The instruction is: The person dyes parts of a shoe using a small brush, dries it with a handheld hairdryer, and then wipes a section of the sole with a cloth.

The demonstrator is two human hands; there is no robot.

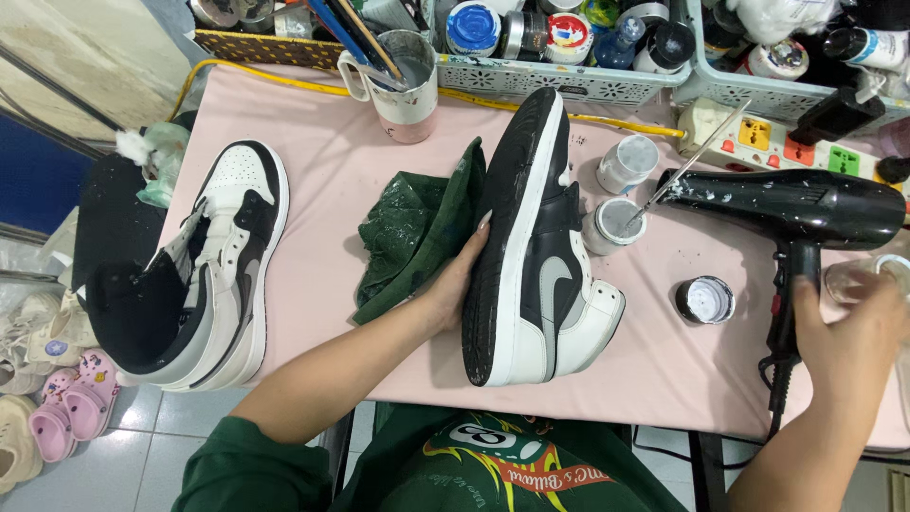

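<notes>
We see our left hand (455, 280) near us, at about 6 o'clock on the pink table (322, 152). Its fingers are spread flat against the black sole of the sneaker (536, 256), and they prop that shoe up on its side. Our right hand (848, 337) is at 4 o'clock. It is curled tight around the handle of the black hair dryer (796, 210), and the dryer's nose points left, toward the shoe.

A little farther out, between the nose and the shoe, stand two small open jars (614, 226) of pale paint, one with a thin stick in it. A loose jar lid (705, 300) lies nearer to us. A crumpled green cloth (417, 232) lies just left of the held shoe. The other sneaker (204, 275) rests at 9 o'clock, well apart.

Far away, at 12 o'clock, a mug (403, 85) of brushes stands in front of baskets full of paint bottles. A power strip (768, 137) lies at 2 o'clock.

What could go wrong? The dryer or its cord could bump the open jars and spill paint. The shoe could tip over if our flat hand slips.

We cannot see the shoe's far side. Our right hand covers some of the handle, and a clear thing beside it is cut off at the edge.
</notes>
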